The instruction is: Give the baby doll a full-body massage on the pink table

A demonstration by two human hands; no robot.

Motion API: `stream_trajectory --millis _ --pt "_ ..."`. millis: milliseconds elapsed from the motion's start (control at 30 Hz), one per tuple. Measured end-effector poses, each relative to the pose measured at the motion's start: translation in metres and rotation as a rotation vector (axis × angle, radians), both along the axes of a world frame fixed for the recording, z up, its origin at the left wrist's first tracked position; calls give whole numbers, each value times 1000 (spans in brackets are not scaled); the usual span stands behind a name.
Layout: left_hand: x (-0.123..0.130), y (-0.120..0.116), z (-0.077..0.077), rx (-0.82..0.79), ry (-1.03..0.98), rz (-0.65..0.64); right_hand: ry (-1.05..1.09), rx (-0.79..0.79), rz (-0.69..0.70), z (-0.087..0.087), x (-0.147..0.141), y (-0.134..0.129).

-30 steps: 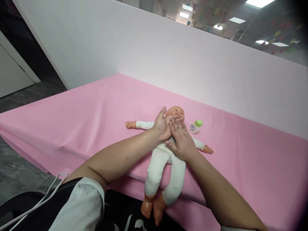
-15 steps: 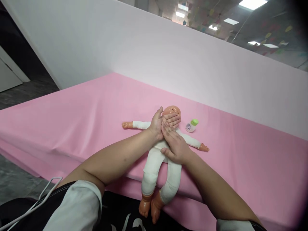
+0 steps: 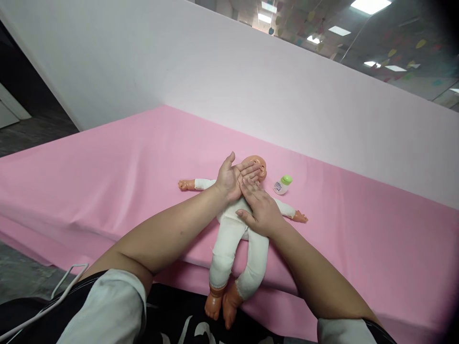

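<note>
Left hand [image 3: 229, 182] shows more finger beyond right hand [image 3: 263, 209] than before — both flat, unclenched, over the doll [image 3: 230, 231] — bottle [image 3: 280, 187] at three o'clock.

"Is any wording showing clearly enough to be read?"

"None is. A small, rounded, pale translucent bottle [image 3: 281, 188] with a bright green cap [image 3: 286, 180] is carrying a patch of dark print [image 3: 278, 187] on its side, but the characters are coming out too small and too blurred for anyone to be making out a brand, a word or a number."

"And what is marking the black cloth [image 3: 172, 306] along the lower edge of the view?"

"Bold, curved white shapes [image 3: 203, 327] are running across it. The lower edge is cutting them off, so whether they are forming letters or only a pattern, nobody is telling."
</note>
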State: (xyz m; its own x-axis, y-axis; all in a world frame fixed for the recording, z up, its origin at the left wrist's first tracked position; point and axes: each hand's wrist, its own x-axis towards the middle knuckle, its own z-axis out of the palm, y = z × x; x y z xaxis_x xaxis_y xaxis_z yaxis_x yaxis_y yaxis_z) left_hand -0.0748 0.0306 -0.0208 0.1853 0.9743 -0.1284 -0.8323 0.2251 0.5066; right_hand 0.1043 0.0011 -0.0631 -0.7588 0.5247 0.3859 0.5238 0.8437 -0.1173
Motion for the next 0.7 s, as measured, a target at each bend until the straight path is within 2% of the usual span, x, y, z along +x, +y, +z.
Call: stream_trajectory --millis 133,233,433,567,700 --pt "-5 5 -6 36 15 -24 -13 -6 150 3 -2 -9" --pt "-2 2 -7 44 8 -65 -1 -7 194 2 -5 -14" --pt "14 -12 -5 28 7 -145 8 13 132 -2 -4 -6" --pt "22 -18 -6 54 11 -126 22 33 48 -4 -1 1" --pt "16 -12 -5 71 5 -76 2 13 -26 -5 1 2"
